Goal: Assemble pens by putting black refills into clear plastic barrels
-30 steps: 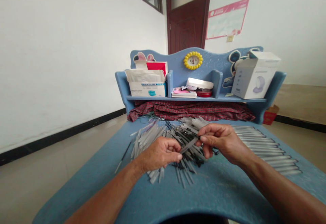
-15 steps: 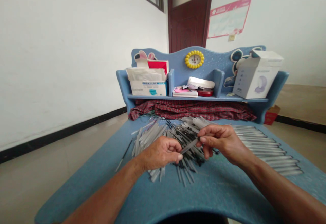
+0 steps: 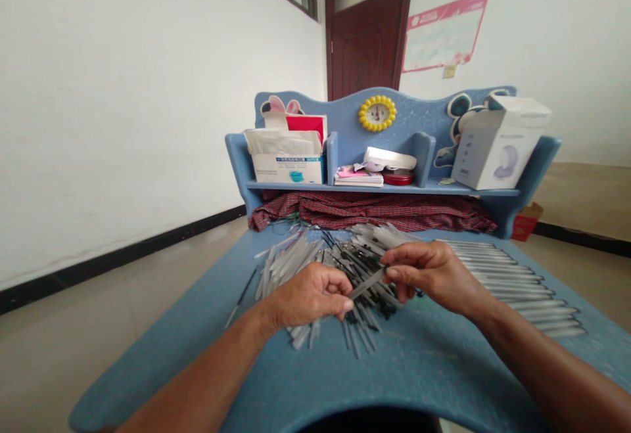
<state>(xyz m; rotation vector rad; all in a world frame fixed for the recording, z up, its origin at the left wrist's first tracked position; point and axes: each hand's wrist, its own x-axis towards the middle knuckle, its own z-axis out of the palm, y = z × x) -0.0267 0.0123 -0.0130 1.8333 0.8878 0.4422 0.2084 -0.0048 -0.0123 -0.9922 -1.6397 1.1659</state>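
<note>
Over the pile, my left hand (image 3: 318,294) is closed, pinching the lower left end of a slim translucent plastic tube (image 3: 367,283) between thumb and fingers. My right hand (image 3: 428,270) pinches the tube's other end, where something dark shows at the fingertips. The tube slants up to the right between both hands. Beneath them lies a loose heap of translucent tubes (image 3: 292,263) and thin black-ended sticks (image 3: 359,336). Right of my right hand, several similar tubes (image 3: 530,292) lie side by side in a neat row, dark ends to the right.
The blue table (image 3: 197,328) carries a shelf with a mask box (image 3: 286,167), booklets (image 3: 358,179), a red round tin (image 3: 397,177) and a white box (image 3: 495,147). A checked cloth (image 3: 374,211) is bunched below it. One thin stick (image 3: 241,296) lies apart at left.
Both hands stay nearly in place with the tube between them. My right fingers have closed a little further over its end, and the dark tip shows less. The view shifts slightly.
</note>
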